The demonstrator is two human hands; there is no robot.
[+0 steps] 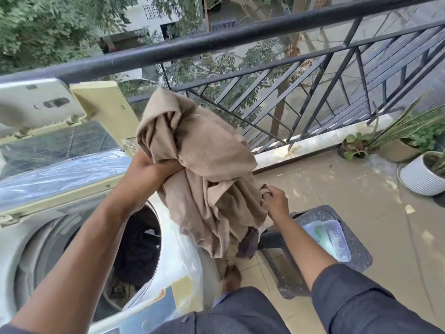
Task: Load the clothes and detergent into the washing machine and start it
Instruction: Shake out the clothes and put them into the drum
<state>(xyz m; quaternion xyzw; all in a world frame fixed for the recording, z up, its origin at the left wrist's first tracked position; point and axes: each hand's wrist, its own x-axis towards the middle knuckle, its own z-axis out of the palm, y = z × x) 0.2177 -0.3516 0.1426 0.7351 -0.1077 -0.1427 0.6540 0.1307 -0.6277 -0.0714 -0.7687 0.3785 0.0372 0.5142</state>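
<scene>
A large beige cloth point(199, 165) hangs bunched in the air to the right of the washing machine point(31, 237). My left hand point(149, 168) grips the cloth near its middle, above the machine's right edge. My right hand point(274, 197) pinches a fold at the cloth's right side. A darker piece of fabric point(249, 244) hangs under the beige cloth. The machine's lid point(60, 150) stands raised, and dark clothes point(139, 249) lie inside the drum. A clear plastic container point(327, 237) rests on a dark stool point(346, 256) at the right.
A black metal railing point(216, 44) runs across the balcony just behind the cloth. Potted plants point(419, 165) stand on the tiled floor at the far right. Plastic wrap point(185, 268) covers the machine's right side.
</scene>
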